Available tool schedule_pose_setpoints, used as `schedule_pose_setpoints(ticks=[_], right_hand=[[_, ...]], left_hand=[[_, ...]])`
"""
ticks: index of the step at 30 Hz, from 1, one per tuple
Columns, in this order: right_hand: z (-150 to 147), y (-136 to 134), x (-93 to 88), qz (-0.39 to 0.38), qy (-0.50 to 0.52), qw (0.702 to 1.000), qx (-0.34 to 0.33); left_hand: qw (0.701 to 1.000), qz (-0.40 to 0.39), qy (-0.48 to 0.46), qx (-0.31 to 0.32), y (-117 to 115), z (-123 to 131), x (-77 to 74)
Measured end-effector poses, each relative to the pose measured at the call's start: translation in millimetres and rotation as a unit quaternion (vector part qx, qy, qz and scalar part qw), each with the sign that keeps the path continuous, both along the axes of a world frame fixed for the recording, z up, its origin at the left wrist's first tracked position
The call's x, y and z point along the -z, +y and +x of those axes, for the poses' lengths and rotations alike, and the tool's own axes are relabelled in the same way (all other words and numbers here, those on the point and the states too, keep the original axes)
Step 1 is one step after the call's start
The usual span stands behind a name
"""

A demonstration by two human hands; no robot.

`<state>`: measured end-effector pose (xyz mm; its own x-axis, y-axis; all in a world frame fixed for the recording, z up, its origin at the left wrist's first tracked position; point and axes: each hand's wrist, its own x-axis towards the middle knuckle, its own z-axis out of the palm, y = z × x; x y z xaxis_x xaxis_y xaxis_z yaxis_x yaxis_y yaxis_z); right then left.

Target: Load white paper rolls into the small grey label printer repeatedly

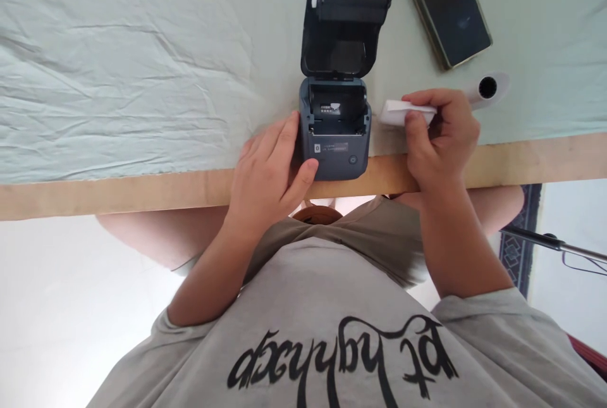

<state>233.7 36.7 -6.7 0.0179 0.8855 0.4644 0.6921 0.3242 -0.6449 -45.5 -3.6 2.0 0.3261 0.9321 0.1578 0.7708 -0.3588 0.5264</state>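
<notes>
A small dark label printer (334,158) lies at the table's front edge with its lid (344,28) swung up, its inner bay exposed. My left hand (270,171) rests against the printer's left side, fingers stretched out and thumb on its lower left corner. To the right of the printer, my right hand (441,136) pinches a small white paper roll (396,112) between thumb and fingers. The roll is apart from the printer. Inside the bay a small white label is visible, and no roll shows there.
A dark phone-like device (450,9) lies at the back right. Behind my right hand is a white object with a round black end (487,87). A wrinkled pale green cloth (142,66) covers the table up to its wooden front edge (535,161).
</notes>
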Motion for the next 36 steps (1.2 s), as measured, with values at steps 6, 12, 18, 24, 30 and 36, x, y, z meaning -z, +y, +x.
schedule_pose_setpoints(ticks=[6, 12, 18, 24, 30, 36], right_hand=[[0, -5, -2.8, -0.014, -0.071, 0.996, -0.042], [4, -9, -5.5, -0.058, -0.073, 0.995, -0.028], [-1, -2, -11.4, -0.07, 0.066, 0.994, -0.047], [-39, 13, -43.8, 0.0, 0.014, 0.989, -0.146], [-64, 28, -57.0, -0.07, -0.077, 0.983, -0.149], [-67, 31, -55.7, -0.097, -0.111, 0.978, -0.147]], left_hand=[[1.0, -0.011, -0.011, -0.003, -1, 0, 0.7], [1.0, -0.012, -0.018, -0.006, -1, 1, 0.5], [1.0, -0.015, -0.007, -0.009, -2, 1, -0.1], [1.0, -0.022, -0.011, -0.007, -2, 0, -0.8], [1.0, -0.015, -0.017, -0.006, -2, 0, 0.1], [0.999, -0.026, -0.025, -0.002, -2, -1, -0.7]])
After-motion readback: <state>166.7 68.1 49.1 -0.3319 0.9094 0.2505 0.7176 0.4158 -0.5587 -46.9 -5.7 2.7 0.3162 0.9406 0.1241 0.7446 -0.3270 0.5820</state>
